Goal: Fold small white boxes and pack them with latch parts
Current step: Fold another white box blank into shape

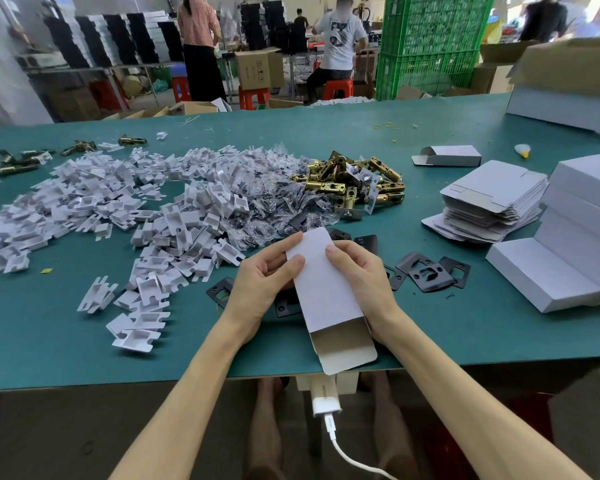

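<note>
White box (326, 292) pinched between both hands, open flap toward the person
Left hand (260, 289) thumb on top face, fingers curled beneath; right hand (364, 282) same grip on opposite edge. Box is over green table (465, 323) near its front edge, above black plates (426, 275). Brass latches (354, 185) beyond, white inserts (118, 202) left, flat box stack (492, 202) right
</note>
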